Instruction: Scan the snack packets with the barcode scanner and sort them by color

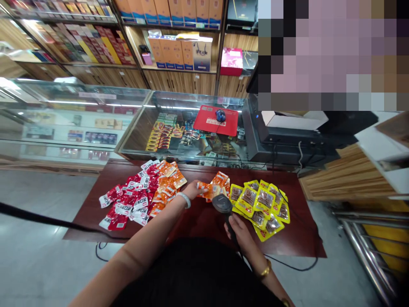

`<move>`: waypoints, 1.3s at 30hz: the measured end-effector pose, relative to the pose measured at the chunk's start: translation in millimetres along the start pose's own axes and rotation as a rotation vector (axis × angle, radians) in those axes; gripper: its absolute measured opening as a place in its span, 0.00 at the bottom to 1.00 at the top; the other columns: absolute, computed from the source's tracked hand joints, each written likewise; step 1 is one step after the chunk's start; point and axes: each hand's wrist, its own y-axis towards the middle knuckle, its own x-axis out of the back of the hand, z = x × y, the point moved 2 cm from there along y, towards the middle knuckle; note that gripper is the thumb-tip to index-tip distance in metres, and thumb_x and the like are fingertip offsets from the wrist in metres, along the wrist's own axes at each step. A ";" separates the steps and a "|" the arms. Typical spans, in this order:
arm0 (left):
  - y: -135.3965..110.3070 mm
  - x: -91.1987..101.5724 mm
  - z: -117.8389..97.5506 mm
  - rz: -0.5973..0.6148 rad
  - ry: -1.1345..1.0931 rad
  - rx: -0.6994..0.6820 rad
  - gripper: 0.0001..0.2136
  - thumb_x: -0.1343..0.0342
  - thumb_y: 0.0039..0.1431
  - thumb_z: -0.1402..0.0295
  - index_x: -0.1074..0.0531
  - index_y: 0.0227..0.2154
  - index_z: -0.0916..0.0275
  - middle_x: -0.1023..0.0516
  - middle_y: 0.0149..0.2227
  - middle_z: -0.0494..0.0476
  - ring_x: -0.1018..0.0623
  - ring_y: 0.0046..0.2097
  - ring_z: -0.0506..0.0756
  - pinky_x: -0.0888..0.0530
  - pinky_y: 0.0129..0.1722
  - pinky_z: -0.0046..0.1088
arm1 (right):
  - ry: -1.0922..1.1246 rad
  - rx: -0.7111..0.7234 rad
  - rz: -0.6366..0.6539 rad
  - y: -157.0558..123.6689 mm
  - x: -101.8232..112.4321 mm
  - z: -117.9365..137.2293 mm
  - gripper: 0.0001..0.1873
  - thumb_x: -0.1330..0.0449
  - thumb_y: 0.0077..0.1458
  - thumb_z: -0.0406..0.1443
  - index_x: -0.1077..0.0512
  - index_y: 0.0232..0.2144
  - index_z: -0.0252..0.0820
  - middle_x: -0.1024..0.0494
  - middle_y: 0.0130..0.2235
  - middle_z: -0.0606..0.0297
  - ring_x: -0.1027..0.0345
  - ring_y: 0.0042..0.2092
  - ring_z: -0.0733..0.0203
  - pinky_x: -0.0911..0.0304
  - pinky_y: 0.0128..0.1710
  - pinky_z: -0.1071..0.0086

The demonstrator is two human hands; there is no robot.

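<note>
My left hand (191, 189) is closed on the end of an orange snack packet (204, 187), held low over the middle of the dark red table. In my right hand (240, 232) is a black barcode scanner (223, 204), its head beside the held packet. More orange packets (223, 178) lie just behind the scanner. Left of my left hand is a larger spread of orange packets (166, 187), bordering a heap of red and white packets (131, 200). Right of the scanner lie several yellow packets (255, 200) with brown contents showing.
Behind the table (191, 226) stands a glass display counter (137, 128) with a red mat (204, 117) and a blue mouse (220, 115). Dark equipment (265, 147) stands at its right end. A black cable (300, 269) loops past the table's right front edge, near a metal rail (358, 251).
</note>
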 end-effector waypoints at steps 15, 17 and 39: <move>-145.3 72.6 80.4 -0.545 1.044 0.232 0.24 0.45 0.53 0.52 0.33 0.47 0.64 0.29 0.47 0.66 0.31 0.51 0.64 0.36 0.51 0.38 | -0.056 -0.073 0.102 14.3 -16.4 -8.7 0.23 0.37 0.47 0.55 0.30 0.35 0.44 0.31 0.22 0.72 0.40 0.21 0.67 0.46 0.21 0.73; -152.0 71.3 86.4 -0.558 1.064 0.255 0.24 0.45 0.53 0.52 0.33 0.47 0.64 0.29 0.47 0.66 0.31 0.50 0.64 0.36 0.51 0.38 | -0.095 -0.065 0.146 15.9 -24.9 -4.6 0.25 0.38 0.47 0.55 0.30 0.36 0.43 0.30 0.22 0.72 0.41 0.20 0.67 0.47 0.20 0.73; -152.9 42.5 93.0 -0.248 0.926 0.315 0.22 0.38 0.48 0.60 0.34 0.45 0.62 0.26 0.46 0.66 0.28 0.51 0.63 0.34 0.47 0.36 | -0.210 -0.109 0.297 25.1 -54.0 -20.7 0.33 0.39 0.47 0.56 0.30 0.48 0.41 0.31 0.21 0.73 0.41 0.20 0.68 0.47 0.19 0.74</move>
